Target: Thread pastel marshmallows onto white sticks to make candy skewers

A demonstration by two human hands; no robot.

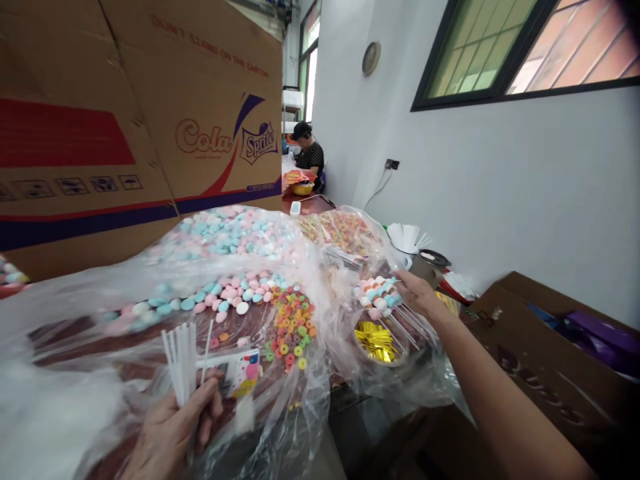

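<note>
I'm finding an open lane through the air between left hand and right hand, passing above the coloured rings; low down, crumpled clear plastic is cluttering it. Upright white sticks are jutting from the left hand, narrowing that side. A tall carton is walling off the far left. Skewered sweets are crowding the right hand, gold ties are sitting nearer me, and a brown box is standing farther right
</note>
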